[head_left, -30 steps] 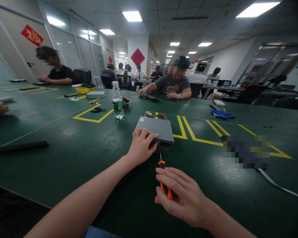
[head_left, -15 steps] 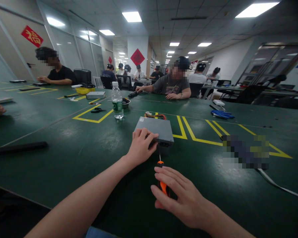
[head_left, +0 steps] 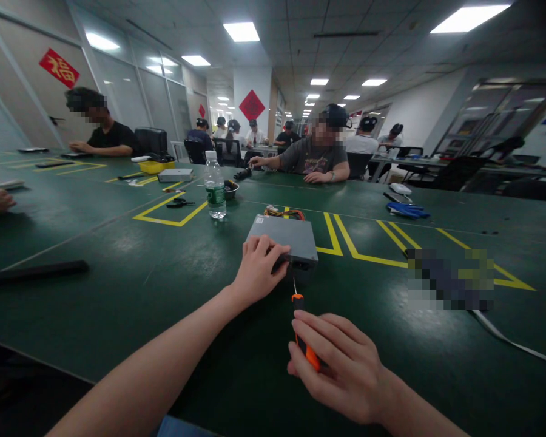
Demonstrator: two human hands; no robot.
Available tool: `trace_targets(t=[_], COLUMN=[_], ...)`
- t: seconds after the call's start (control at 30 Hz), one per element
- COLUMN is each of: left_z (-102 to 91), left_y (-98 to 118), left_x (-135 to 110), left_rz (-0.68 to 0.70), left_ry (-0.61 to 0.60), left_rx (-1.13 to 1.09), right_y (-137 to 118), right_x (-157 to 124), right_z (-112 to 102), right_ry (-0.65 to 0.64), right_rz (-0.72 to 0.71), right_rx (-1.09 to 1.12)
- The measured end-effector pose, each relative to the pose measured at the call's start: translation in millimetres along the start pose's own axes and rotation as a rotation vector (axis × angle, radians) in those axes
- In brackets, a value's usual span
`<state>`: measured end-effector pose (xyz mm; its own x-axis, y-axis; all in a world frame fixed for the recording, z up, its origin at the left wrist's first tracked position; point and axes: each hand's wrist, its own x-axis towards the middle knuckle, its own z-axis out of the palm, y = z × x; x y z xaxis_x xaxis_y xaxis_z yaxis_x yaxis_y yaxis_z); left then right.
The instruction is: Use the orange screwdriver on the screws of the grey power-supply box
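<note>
A flat grey metal box point(head_left: 286, 237) lies on the green table point(head_left: 118, 267), coloured wires point(head_left: 284, 212) showing at its far end. My left hand point(head_left: 257, 270) grips the box's near left corner, fingers curled over the top. My right hand point(head_left: 341, 364) is wrapped round the orange and black handle of a screwdriver point(head_left: 303, 331). Its thin shaft points at the box's near face, tip close to or touching it.
A water bottle point(head_left: 215, 185) stands behind the box on the left, with scissors point(head_left: 179, 202) and a small bowl point(head_left: 230, 189) nearby. Blue gloves point(head_left: 407, 210) lie at the right. A white cable point(head_left: 514, 343) runs off right. Other people sit across the table.
My right hand has shifted its grip on the screwdriver handle, fingers first stretched over it, now curled round it. The person opposite has lifted a dark object. The box and my left hand are still.
</note>
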<state>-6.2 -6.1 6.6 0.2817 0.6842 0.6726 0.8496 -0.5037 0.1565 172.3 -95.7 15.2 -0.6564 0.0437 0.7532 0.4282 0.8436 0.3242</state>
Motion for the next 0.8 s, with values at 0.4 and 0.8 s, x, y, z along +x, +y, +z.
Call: trace_targets(t=[0.4, 0.8], left_z=[0.3, -0.6], left_y=[0.2, 0.3], left_x=[-0.3, -0.2], left_rz=[0.000, 0.001], left_ry=[0.004, 0.002], left_rx=[-0.013, -0.007], right_y=[2.3, 1.2], right_x=[-7.5, -1.9], right_z=[-3.1, 2.9], right_ry=[-0.187, -0.136], right_rz=[-0.030, 0.016], right_rx=[0.035, 0.032])
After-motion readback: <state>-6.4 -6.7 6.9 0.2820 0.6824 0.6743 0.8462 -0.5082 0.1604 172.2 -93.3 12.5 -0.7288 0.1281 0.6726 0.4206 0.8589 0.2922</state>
